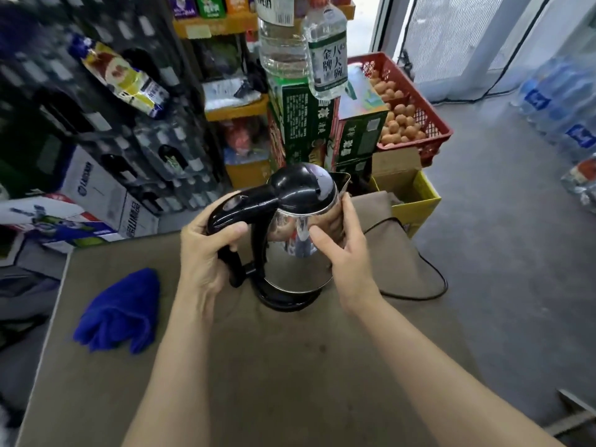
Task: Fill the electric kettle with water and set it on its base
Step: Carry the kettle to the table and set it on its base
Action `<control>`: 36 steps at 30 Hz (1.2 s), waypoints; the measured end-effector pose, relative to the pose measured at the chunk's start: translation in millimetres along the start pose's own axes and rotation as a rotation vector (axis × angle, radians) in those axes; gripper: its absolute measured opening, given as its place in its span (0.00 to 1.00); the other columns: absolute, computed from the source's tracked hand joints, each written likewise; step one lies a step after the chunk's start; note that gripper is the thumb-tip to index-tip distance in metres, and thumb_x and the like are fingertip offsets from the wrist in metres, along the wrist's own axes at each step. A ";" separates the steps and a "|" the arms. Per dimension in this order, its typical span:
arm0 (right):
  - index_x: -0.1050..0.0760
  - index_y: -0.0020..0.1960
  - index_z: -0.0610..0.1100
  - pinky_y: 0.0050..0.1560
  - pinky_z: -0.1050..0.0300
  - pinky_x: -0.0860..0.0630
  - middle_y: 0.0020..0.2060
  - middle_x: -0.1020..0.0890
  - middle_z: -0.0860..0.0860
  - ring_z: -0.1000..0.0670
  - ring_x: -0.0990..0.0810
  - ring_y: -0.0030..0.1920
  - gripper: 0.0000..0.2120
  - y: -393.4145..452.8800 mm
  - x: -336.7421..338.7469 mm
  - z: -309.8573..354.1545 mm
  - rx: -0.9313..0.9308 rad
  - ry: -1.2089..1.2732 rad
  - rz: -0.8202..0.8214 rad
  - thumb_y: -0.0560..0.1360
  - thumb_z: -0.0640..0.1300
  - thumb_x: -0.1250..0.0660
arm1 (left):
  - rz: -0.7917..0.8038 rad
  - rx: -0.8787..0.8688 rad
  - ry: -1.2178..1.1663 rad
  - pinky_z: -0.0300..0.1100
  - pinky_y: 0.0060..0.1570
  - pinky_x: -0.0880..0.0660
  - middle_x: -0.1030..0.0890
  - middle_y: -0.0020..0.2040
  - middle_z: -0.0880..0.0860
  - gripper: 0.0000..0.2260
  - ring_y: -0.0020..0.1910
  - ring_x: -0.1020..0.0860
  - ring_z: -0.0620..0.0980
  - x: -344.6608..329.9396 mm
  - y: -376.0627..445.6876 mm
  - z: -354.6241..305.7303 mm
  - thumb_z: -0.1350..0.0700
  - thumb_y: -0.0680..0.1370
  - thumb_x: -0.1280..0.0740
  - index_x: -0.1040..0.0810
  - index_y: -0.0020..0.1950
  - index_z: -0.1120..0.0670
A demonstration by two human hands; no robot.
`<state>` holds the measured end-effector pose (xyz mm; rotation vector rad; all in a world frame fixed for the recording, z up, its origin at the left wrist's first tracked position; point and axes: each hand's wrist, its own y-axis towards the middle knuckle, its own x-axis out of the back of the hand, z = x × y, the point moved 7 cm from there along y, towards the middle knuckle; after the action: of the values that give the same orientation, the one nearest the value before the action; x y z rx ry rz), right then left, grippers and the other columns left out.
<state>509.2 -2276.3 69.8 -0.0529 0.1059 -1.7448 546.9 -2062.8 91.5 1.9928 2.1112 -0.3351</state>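
Head view, landmark = shiny steel electric kettle with black plastic lid and handle [300, 240], mid-table on the drab cloth-covered table [290, 366]. Well left of the kettle: crumpled blue microfibre cloth [121, 312] lying on the table. At the kettle's left side, left hand [206, 256] has its fingers and thumb curled round the black handle, a full grip. Kettle looks tilted, spout end up and away; its bottom edge is at or just over the round black power base [290, 300]. Cannot tell if it is seated or a touch lifted. On the kettle's right flank, right hand [342, 250] cups the steel body, fingers curved along the wall and thumb pressed on the front, steadying rather than pinching. Lid is closed, so the water level is not visible; cannot tell if it is filled. Judgement: step in hand is lifting off or seating on the base. To do it well, keep the kettle upright, keep the handle grip firm, centre the bottom over the base connector, and mind the black power cord [429, 282] looping right of the kettle. Containers: behind the kettle, clear plastic bottles [325, 50] hold clear liquid; behind and right, red plastic crate [432, 124] holds brown eggs [400, 124]; right of the kettle, yellow cardboard box [419, 204], contents unclear.
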 end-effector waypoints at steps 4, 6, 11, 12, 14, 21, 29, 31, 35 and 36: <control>0.43 0.82 0.48 0.77 0.48 0.34 0.76 0.30 0.53 0.54 0.31 0.75 0.41 -1.0 -2.9 -0.5 -0.007 -0.019 0.054 0.73 0.54 0.31 | 0.007 -0.023 -0.001 0.34 0.28 0.33 0.19 0.33 0.44 0.26 0.27 0.30 0.42 16.0 6.8 -1.0 0.52 0.57 0.17 0.14 0.54 0.51; 0.34 0.78 0.47 0.73 0.51 0.29 0.70 0.24 0.55 0.56 0.26 0.70 0.32 0.5 6.4 4.3 0.015 -0.037 -0.013 0.77 0.55 0.32 | 0.011 -0.019 -0.024 0.34 0.28 0.33 0.20 0.33 0.45 0.29 0.26 0.31 0.43 24.0 6.1 1.5 0.49 0.56 0.17 0.15 0.56 0.52; 0.26 0.65 0.48 0.67 0.54 0.26 0.60 0.18 0.51 0.56 0.21 0.61 0.16 31.9 -5.7 16.8 -0.125 0.150 0.006 0.81 0.56 0.37 | 0.069 0.001 0.049 0.34 0.30 0.32 0.20 0.32 0.45 0.30 0.26 0.32 0.43 22.3 5.1 -0.2 0.48 0.58 0.17 0.16 0.59 0.53; 0.25 0.61 0.47 0.65 0.53 0.25 0.57 0.17 0.50 0.55 0.20 0.58 0.13 36.5 -10.6 17.3 -0.148 0.166 0.034 0.83 0.54 0.39 | 0.067 0.001 0.061 0.34 0.32 0.31 0.20 0.34 0.45 0.30 0.28 0.31 0.43 21.5 3.9 -2.7 0.48 0.58 0.17 0.16 0.59 0.52; 0.25 0.56 0.49 0.63 0.53 0.25 0.52 0.18 0.52 0.54 0.20 0.54 0.11 40.5 -12.2 17.6 -0.150 0.109 0.050 0.85 0.52 0.43 | 0.059 0.011 0.103 0.35 0.40 0.26 0.16 0.41 0.44 0.27 0.36 0.23 0.44 20.6 -0.6 -7.2 0.48 0.61 0.18 0.17 0.59 0.49; 0.23 0.60 0.53 0.67 0.44 0.24 0.54 0.17 0.53 0.51 0.19 0.59 0.12 20.5 -18.8 27.7 -0.132 -0.020 0.007 0.82 0.55 0.41 | -0.127 0.106 0.167 0.49 0.67 0.29 0.19 0.58 0.48 0.20 0.60 0.22 0.44 36.4 -36.1 4.2 0.48 0.73 0.27 0.26 0.62 0.50; 0.23 0.64 0.47 0.60 0.54 0.21 0.55 0.15 0.51 0.55 0.18 0.57 0.12 -8.8 -11.1 26.5 -0.104 -0.024 0.020 0.85 0.44 0.42 | -0.048 0.082 -0.044 0.48 0.66 0.28 0.20 0.59 0.57 0.27 0.62 0.23 0.54 43.4 -54.4 1.8 0.49 0.67 0.20 0.25 0.59 0.57; 0.23 0.66 0.44 0.54 0.61 0.21 0.55 0.16 0.50 0.59 0.18 0.53 0.13 -9.2 -9.9 28.2 -0.095 -0.015 0.020 0.85 0.42 0.42 | -0.056 0.065 -0.061 0.46 0.63 0.27 0.20 0.59 0.57 0.24 0.61 0.23 0.54 41.6 -50.9 -2.3 0.51 0.67 0.20 0.24 0.57 0.56; 0.23 0.64 0.42 0.55 0.58 0.21 0.54 0.16 0.49 0.54 0.19 0.53 0.12 -3.6 -7.8 30.7 -0.087 -0.005 -0.006 0.85 0.41 0.42 | -0.054 0.068 -0.082 0.50 0.66 0.28 0.21 0.58 0.58 0.21 0.61 0.24 0.56 35.9 -34.6 -5.4 0.52 0.67 0.20 0.23 0.54 0.55; 0.23 0.64 0.43 0.56 0.57 0.21 0.53 0.16 0.49 0.54 0.19 0.53 0.11 -1.4 -6.8 32.4 -0.085 0.002 -0.018 0.85 0.41 0.41 | -0.056 0.074 -0.087 0.50 0.68 0.29 0.20 0.57 0.58 0.22 0.61 0.24 0.56 33.7 -31.0 -5.9 0.51 0.65 0.19 0.23 0.53 0.55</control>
<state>512.1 -2270.7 102.4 -0.1148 0.1815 -1.7576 514.1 -2030.7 87.0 1.9240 2.1321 -0.5075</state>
